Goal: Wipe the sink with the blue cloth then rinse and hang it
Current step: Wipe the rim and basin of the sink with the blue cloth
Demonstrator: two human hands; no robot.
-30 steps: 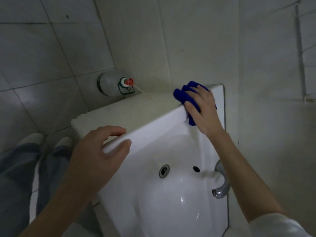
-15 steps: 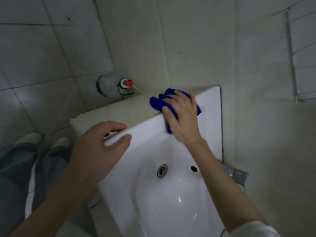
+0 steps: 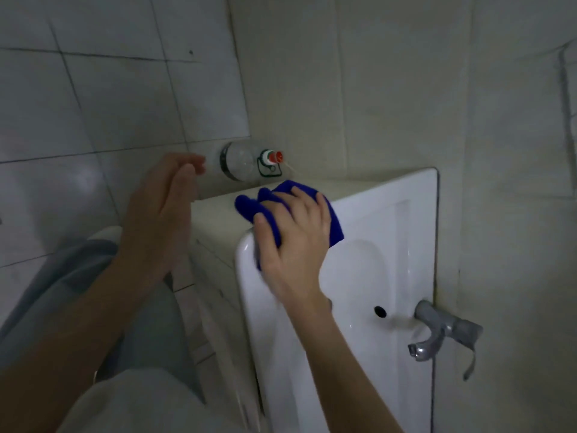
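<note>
The white sink (image 3: 390, 220) fills the lower right of the head view. My right hand (image 3: 293, 242) presses the bunched blue cloth (image 3: 249, 207) onto the sink's rim at its corner beside the tiled ledge. Part of the cloth is hidden under my palm. My left hand (image 3: 159, 220) hovers off the sink to the left, fingers extended together, holding nothing. A metal tap (image 3: 437, 332) sticks out from the wall over the basin, near the overflow hole (image 3: 380, 311).
A clear plastic bottle (image 3: 240, 162) with a red cap lies on the floor by the wall corner, behind the tiled ledge (image 3: 215, 226). My trouser legs and the tiled floor are at the lower left. The tiled wall runs along the sink's right side.
My right hand slid the cloth along the rim towards the ledge corner. My left hand lifted off the sink's edge and moved left. The view shifted, bringing the tap into sight.
</note>
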